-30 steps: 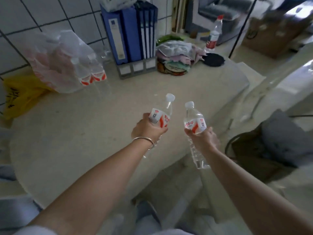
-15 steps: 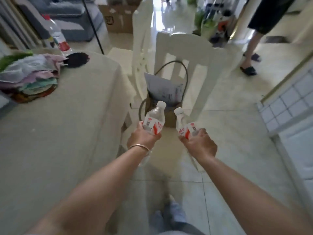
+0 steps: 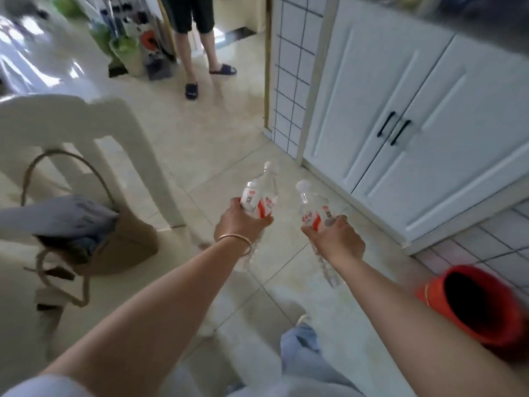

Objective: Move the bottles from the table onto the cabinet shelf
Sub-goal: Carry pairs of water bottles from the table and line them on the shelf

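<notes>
Carry step in hand: two bottles held, cabinet not yet reached.

- Left hand [image 3: 243, 223] is wrapped round a clear plastic water bottle with a red-and-white label [image 3: 259, 200], gripped just under the label, cap pointing up and away.
- Right hand [image 3: 336, 239] is curled round a second clear plastic water bottle with the same label [image 3: 313, 216], held mid-body, base angled down toward the floor.
- Both bottles are carried in the air above the pale tiled floor [image 3: 200, 138], near each other, not touching.
- White panelled cabinet with two black bar handles [image 3: 400, 130] is seen ahead-right; its doors are closed. No shelf is visible; a dark edge at the top right is too blurred to identify.
- Also noted: white wooden chair [image 3: 94, 133] at left with a brown handled bag [image 3: 94, 245] on it, red bucket [image 3: 481, 308] at right, another person's legs [image 3: 197, 55] in the background.

Next move, as judged: the approach is to be finished. Both hands are occupied, so if the shelf sits behind the doors, one bottle has to be set down or doubled into one hand before a handle can be pulled. Red bucket to be avoided underfoot.
</notes>
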